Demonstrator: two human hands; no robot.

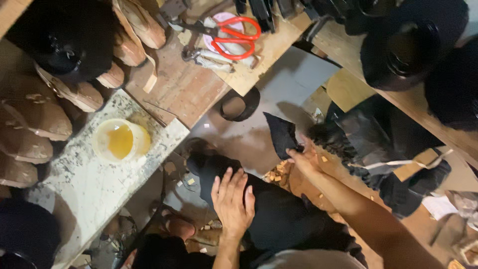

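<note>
Your right hand [304,158], center-right of frame, is pinched shut on a dark piece of material [282,133], prob leather or fabric, held up just above the floor w/ its top corner pointing up. Your left hand [232,199], lower center, lies flat and open, fingers spread, on your knee in dark trousers [279,219]; it holds nothing.

To handle the piece well, I'd judge: keep the pinch near the bottom edge as you have it so the rest hangs free, and bring the left hand over to steady the far corner before you turn or trim it. Wood scraps [277,172] lie right below, so keep the piece off them.

Containers: a round white tub [121,140], left of center, sits on the speckled stone slab [84,194] and holds a yellow-amber liquid, maybe glue; no lid on it. Red-handled scissors [234,36] lie on the wood bench [184,87] at top center. Shoe soles [30,119] are stacked at far left.
</note>
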